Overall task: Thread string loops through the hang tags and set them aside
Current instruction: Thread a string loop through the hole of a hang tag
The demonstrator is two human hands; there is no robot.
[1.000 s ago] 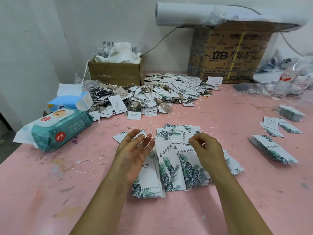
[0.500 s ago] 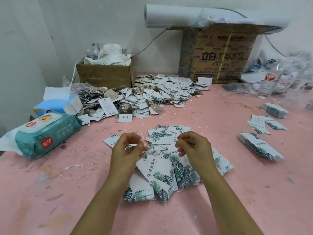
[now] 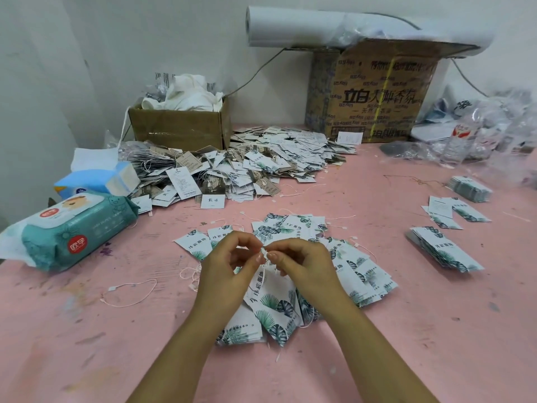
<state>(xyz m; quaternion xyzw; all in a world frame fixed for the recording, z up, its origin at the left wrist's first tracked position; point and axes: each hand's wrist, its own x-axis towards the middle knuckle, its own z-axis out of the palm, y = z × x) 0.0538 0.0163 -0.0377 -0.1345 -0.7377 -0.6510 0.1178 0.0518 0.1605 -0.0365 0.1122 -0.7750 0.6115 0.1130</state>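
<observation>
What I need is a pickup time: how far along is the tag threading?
Done: the strung heap at the back. In hand: left hand and right hand pinch a string above one leaf-print tag. Left: apparently the stacks at right and a spare loop.

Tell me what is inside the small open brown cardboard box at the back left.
Crumpled white cloth heaps above the rim of the small brown cardboard box, with clear plastic wrapping beside it. Whatever lies deeper is hidden by the cloth and the box walls.
</observation>
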